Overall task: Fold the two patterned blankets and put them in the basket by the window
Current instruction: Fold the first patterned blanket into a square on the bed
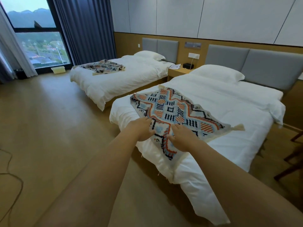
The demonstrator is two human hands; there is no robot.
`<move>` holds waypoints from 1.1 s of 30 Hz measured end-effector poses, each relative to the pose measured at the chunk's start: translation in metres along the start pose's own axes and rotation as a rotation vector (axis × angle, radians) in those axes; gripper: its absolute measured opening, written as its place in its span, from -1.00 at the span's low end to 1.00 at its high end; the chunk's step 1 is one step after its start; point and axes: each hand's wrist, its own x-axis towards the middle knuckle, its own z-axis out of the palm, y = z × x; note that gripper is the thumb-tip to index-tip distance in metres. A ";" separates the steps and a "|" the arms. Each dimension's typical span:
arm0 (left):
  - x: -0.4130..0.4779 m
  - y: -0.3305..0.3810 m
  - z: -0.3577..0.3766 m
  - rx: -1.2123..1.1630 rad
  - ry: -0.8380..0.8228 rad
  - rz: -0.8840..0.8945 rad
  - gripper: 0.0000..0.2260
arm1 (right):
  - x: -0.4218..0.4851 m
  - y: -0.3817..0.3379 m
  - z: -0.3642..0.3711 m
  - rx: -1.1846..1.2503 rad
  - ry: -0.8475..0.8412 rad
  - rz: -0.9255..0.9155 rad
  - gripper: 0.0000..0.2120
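A patterned blanket (pixel 172 110) in orange, blue and black lies spread flat on the near bed (pixel 229 115), one corner hanging over the foot. My left hand (pixel 142 129) grips the blanket's left edge. To its right, my right hand (pixel 181 136) rests on top of the blanket with the thumb spread. The second patterned blanket (pixel 102 67) lies crumpled on the far bed (pixel 131 76). A pale basket (pixel 58 69) stands on the floor under the window.
A nightstand (pixel 177 72) sits between the beds. Dark wooden chair legs (pixel 293 154) stand at the right of the near bed. A cable (pixel 11 174) loops on the floor at left. A black bin (pixel 20 73) stands beside the curtains. Open wooden floor leads toward the window.
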 end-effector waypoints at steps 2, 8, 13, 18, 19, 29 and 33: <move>0.034 -0.025 -0.007 0.012 -0.012 0.014 -0.44 | 0.040 0.002 -0.007 -0.007 -0.016 0.048 -0.43; 0.134 -0.088 -0.020 -0.009 -0.018 0.084 -0.46 | 0.158 -0.006 -0.008 0.005 -0.030 0.103 -0.44; 0.211 -0.135 -0.015 0.019 -0.051 0.090 -0.44 | 0.248 -0.011 0.002 0.002 -0.052 0.117 -0.40; 0.313 -0.189 -0.021 0.022 -0.065 0.070 -0.44 | 0.351 0.001 0.001 0.040 -0.097 0.111 -0.43; 0.337 -0.198 -0.024 0.020 -0.063 0.066 -0.44 | 0.374 0.006 -0.001 0.045 -0.093 0.109 -0.44; 0.529 -0.267 -0.046 0.026 -0.123 0.118 -0.48 | 0.590 0.037 -0.027 0.068 -0.123 0.127 -0.44; 0.587 -0.304 -0.042 -0.013 -0.155 0.106 -0.50 | 0.654 0.038 -0.022 0.082 -0.139 0.134 -0.49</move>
